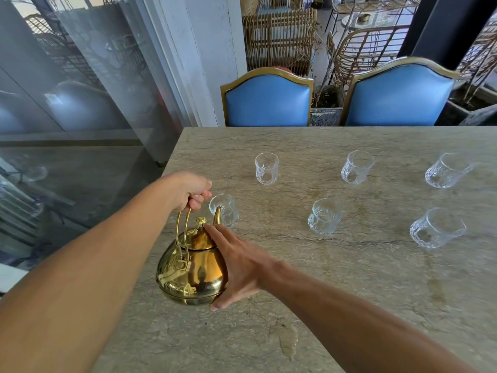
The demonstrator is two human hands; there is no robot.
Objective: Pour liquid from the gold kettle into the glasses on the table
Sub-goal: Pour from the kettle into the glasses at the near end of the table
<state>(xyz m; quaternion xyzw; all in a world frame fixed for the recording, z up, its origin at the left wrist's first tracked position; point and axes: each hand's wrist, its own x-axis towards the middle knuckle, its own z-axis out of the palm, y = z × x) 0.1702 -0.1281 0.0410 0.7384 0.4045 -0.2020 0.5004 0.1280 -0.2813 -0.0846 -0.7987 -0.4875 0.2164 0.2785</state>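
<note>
**A:** Where's the gold kettle (192, 267)?

**B:** It's lifted off the table (349, 305), hanging over the left edge near the front. The spout (217, 215) points away from the person, with its tip at the rim of the nearest glass (224, 210).

**A:** And the hands?

**B:** The left hand (188, 191) is curled tight round the top of the wire handle (183, 230). The right hand (236, 262) is spread wide, its straight fingers lying against the kettle's side. The forefinger reaches to the lid knob (201, 222) and the thumb is under the base.

**A:** Is there room to move?

**B:** There's bare stone in front and to the right. The table's left edge runs just under the kettle, with a glass wall (80, 103) beyond it.

**A:** What's the count?

**B:** Six glasses in two rows of three, standing well apart from one another. I can't tell whether any of them holds liquid. There's one kettle, and two blue chairs (269, 100) at the far side.
</note>
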